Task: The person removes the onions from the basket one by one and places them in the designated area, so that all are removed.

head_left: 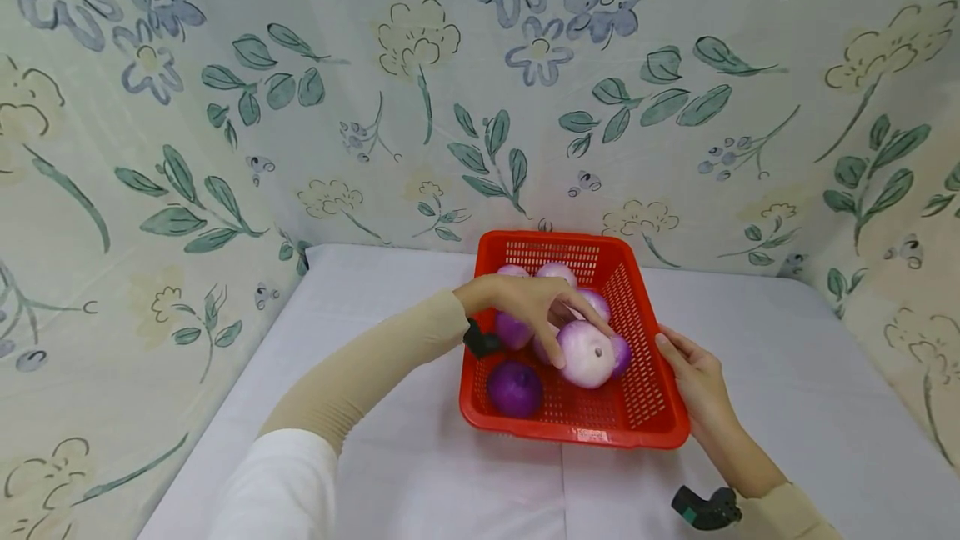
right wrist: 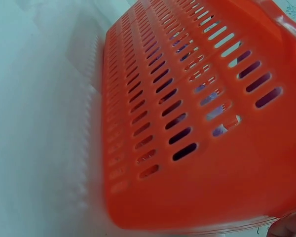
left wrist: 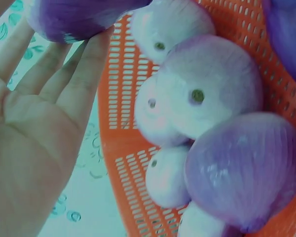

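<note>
My left hand reaches over a red plastic basket and grips a large pale purple onion with spread thumb and fingers. In the left wrist view, this held onion shows at the top edge against the fingers. Beneath and around the hand, several other onions lie in the basket, among them a dark purple onion in the near left corner. On the basket's right side, my right hand holds the rim, its thumb on top. Only a fingertip of it shows in the right wrist view.
The basket stands on a table with a white cloth, towards its back edge. Slotted basket walls fill most of the right wrist view. A floral-patterned curtain hangs close behind the table and along both sides.
</note>
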Tool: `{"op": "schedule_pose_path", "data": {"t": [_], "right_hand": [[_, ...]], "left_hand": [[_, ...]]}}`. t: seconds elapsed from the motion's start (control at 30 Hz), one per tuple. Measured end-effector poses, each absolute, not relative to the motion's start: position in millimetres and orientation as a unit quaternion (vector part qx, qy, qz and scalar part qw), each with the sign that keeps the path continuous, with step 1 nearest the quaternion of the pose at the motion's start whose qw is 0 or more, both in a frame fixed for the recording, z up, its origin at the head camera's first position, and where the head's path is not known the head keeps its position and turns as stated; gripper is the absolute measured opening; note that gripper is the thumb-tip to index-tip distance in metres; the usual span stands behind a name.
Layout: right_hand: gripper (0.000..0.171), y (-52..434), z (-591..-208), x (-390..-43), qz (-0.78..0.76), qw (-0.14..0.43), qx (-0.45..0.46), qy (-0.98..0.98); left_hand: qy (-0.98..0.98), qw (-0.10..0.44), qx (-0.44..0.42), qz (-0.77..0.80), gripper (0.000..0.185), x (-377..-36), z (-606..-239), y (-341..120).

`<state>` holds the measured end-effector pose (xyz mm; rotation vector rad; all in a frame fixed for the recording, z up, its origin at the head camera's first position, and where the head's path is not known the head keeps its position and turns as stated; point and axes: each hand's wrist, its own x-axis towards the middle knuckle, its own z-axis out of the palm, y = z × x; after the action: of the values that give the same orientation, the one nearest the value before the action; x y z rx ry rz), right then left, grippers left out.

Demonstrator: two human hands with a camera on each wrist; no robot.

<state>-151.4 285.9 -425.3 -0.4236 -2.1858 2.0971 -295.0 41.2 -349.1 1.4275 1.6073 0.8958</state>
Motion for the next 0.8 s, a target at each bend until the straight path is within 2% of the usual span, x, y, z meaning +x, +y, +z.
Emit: {"op": "schedule_pose_path", "data": {"t": [0.47, 0.8], "right_hand": [[0.064, 287.1, -425.6, -151.1, 0.66, 0.061, -0.133, -0.737], [0.064, 287.3, -427.5, -151.1, 0.633, 0.071, -0.137, -0.759]], "left_hand": [[0.673, 0.317, 0.532, 0.405, 0.068, -313.5, -340.9, -5.0], [0.679, 0.302, 0.493, 0.452, 0.069, -321.1, -344.6, -46.9]]}}
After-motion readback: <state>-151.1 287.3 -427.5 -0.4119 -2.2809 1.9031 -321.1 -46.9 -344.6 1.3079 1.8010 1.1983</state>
